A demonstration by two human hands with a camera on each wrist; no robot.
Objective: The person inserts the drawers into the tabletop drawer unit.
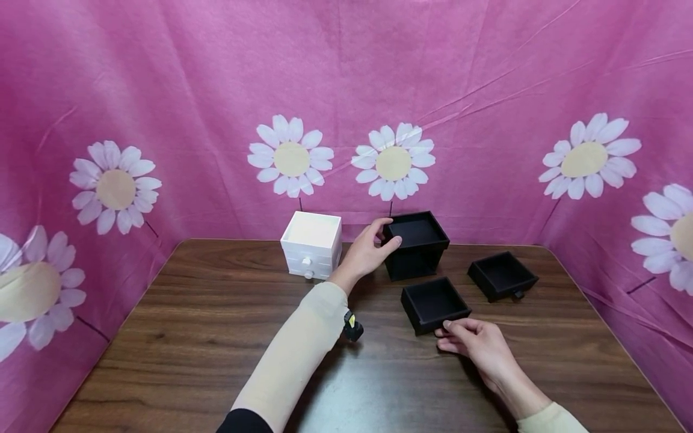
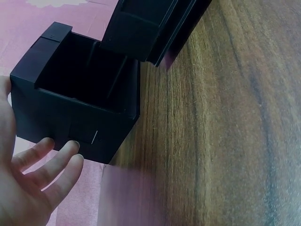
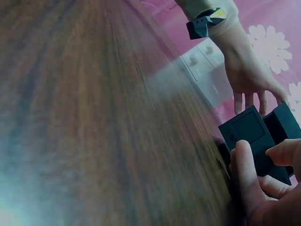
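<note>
A black mini drawer cabinet (image 1: pixel 415 240) stands at the table's back edge, with a shallow recess on top and a hollow front. My left hand (image 1: pixel 368 252) touches its left side and top edge; in the left wrist view the fingers (image 2: pixel 61 165) are spread and fairly straight along the side wall. In front of the cabinet is a black drawer (image 1: pixel 435 300), its inside bare. My right hand (image 1: pixel 484 349) pinches that drawer at its near front edge. In the right wrist view, thumb and fingers hold the drawer's front panel (image 3: pixel 249 136).
Another black drawer (image 1: pixel 502 275) with a small knob lies on the wooden table (image 1: pixel 216 337) to the right. A white mini drawer cabinet (image 1: pixel 311 243) stands left of the black one. Behind hangs a pink cloth (image 1: pixel 335 72) with daisies. A wrist camera (image 1: pixel 353 328) sits on the left sleeve.
</note>
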